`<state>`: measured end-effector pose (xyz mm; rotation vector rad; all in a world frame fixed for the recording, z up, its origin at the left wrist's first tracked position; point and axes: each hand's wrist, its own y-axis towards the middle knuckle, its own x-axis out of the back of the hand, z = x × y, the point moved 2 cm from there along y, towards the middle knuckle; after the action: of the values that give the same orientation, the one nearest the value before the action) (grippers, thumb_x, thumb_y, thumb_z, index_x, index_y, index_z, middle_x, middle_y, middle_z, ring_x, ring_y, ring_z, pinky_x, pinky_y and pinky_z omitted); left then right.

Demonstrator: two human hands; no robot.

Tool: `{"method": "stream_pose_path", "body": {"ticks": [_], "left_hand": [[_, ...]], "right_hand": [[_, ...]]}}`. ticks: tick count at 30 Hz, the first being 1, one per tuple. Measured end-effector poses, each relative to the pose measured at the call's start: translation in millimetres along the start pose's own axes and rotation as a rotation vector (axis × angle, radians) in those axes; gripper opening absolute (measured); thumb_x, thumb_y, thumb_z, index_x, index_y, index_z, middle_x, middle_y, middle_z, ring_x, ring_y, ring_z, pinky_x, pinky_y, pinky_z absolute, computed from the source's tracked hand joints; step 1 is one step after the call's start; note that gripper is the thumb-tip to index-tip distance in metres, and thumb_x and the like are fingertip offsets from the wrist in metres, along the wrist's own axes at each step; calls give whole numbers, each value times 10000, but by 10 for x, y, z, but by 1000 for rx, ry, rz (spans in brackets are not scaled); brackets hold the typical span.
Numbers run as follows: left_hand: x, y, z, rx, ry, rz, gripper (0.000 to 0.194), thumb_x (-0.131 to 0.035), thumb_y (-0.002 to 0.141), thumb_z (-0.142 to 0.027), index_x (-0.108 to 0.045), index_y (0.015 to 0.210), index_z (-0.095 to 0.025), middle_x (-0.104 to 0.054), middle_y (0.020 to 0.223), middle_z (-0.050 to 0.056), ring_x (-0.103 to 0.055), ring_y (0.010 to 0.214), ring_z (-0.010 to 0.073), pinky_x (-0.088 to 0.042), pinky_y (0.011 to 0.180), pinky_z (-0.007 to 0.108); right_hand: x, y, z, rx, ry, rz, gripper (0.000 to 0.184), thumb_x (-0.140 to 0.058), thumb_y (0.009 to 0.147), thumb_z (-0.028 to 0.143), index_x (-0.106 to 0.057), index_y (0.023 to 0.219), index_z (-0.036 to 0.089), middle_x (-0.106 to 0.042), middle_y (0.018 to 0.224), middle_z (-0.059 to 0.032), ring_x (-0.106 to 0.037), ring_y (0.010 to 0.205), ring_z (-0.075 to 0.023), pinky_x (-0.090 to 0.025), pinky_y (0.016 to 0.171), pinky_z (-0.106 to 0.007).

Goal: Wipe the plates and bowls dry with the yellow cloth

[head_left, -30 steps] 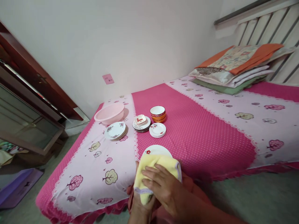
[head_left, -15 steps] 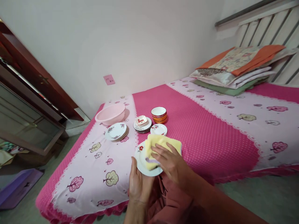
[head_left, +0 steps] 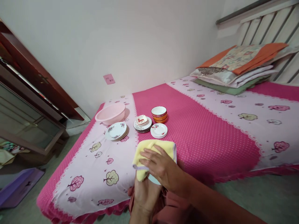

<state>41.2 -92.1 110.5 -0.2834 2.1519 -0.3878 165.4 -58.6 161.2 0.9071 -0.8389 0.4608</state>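
My right hand (head_left: 161, 169) lies with fingers pressed on a yellow cloth (head_left: 149, 152) that covers a white plate (head_left: 154, 179); only a sliver of the plate's rim shows under the cloth. My left hand (head_left: 146, 194) holds that plate from beneath, near the bed's front edge. Beyond them on the bed stand a stack of small white plates (head_left: 159, 130), a stack of orange bowls (head_left: 159, 114), a plate stack topped by a small dish (head_left: 142, 123), a stack of flowered plates (head_left: 116, 131) and a pink basin (head_left: 109, 113).
The bed has a pink and white cover (head_left: 205, 130). Folded bedding (head_left: 235, 70) is piled at the far right by the headboard. A wooden cabinet with glass (head_left: 25, 112) stands at the left, with floor in front of it.
The cloth and my right hand have slid left and toward me over the plate, which now is almost fully covered. My left hand stays under the plate.
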Motion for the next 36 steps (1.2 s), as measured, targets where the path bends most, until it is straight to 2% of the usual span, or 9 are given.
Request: {"method": "stream_pose_path", "body": {"ticks": [3, 6, 8, 12, 15, 20, 24, 30, 36], "left_hand": [[-73, 52, -119, 1, -148, 184, 426, -377, 1080, -319, -667, 1375, -216, -795, 1197, 95, -737, 1126, 175, -544, 1037, 302], [-54, 112, -234, -11, -185, 381, 476, -370, 1086, -394, -662, 1384, -165, -743, 1317, 136, -672, 1263, 244, -429, 1178, 417], [-28, 128, -257, 9, -156, 415, 488, -375, 1086, -399, -671, 1371, -134, -734, 1326, 156, -643, 1305, 266, -365, 1221, 441], [-78, 73, -236, 103, -78, 346, 477, -439, 1068, -433, -708, 1309, -122, -739, 1311, 166, -626, 1314, 268, -372, 1209, 418], [-141, 25, -273, 18, 102, 282, 499, -526, 1012, -547, -706, 1293, -177, -720, 1333, 143, -602, 1319, 294, -428, 1155, 440], [-71, 56, -344, -304, 498, 101, 533, -824, 818, -482, -661, 1268, -247, -699, 1291, 101, -632, 1208, 264, -510, 1011, 389], [-71, 41, -243, -250, 397, 170, 613, -907, 717, -284, -667, 1275, -210, -732, 1254, 123, -670, 1162, 272, -523, 1015, 392], [-145, -55, -71, -158, 184, 135, 792, -853, 740, -136, -555, 1464, -257, -758, 1254, 106, -690, 1192, 272, -487, 1121, 441], [-220, -107, -6, -86, 130, 220, 845, -831, 716, -80, -538, 1489, -259, -748, 1290, 118, -666, 1254, 293, -437, 1174, 473]], "right_hand": [[42, -49, -75, -53, -26, 15, 477, -602, 1017, 288, -502, 1478, 220, -487, 1612, -89, -343, 1543, -261, -116, 1301, -553], [26, -192, -72, -55, -24, 46, 792, -782, 886, 420, -414, 1548, 189, -422, 1650, -135, -298, 1561, -304, -143, 1298, -558], [-30, -292, -54, -23, -58, 60, 815, -769, 894, 353, -370, 1583, 179, -402, 1661, -140, -296, 1560, -314, -168, 1293, -564], [-135, -407, -75, 18, -115, -22, 594, -521, 988, 111, -414, 1568, 181, -480, 1616, -122, -437, 1472, -307, -310, 1234, -548], [-80, -399, -127, 24, 74, -177, 511, -480, 1004, 127, -492, 1511, 185, -616, 1485, -133, -570, 1345, -300, -449, 1131, -488], [130, -330, -309, -583, 905, -395, 411, -672, 938, 413, -662, 1284, 192, -787, 1049, -75, -740, 904, -264, -606, 769, -344], [59, -343, -386, -818, 1318, -368, 594, -766, 841, 526, -642, 1305, 176, -792, 1008, -66, -737, 826, -244, -600, 708, -319], [-78, -395, -505, -818, 1277, -368, 621, -801, 790, 545, -662, 1256, 160, -791, 1025, -74, -730, 836, -236, -590, 729, -321], [98, -432, -651, -841, 1033, -346, 545, -763, 797, 551, -679, 1153, 145, -790, 974, -84, -727, 810, -253, -585, 675, -327]]}}
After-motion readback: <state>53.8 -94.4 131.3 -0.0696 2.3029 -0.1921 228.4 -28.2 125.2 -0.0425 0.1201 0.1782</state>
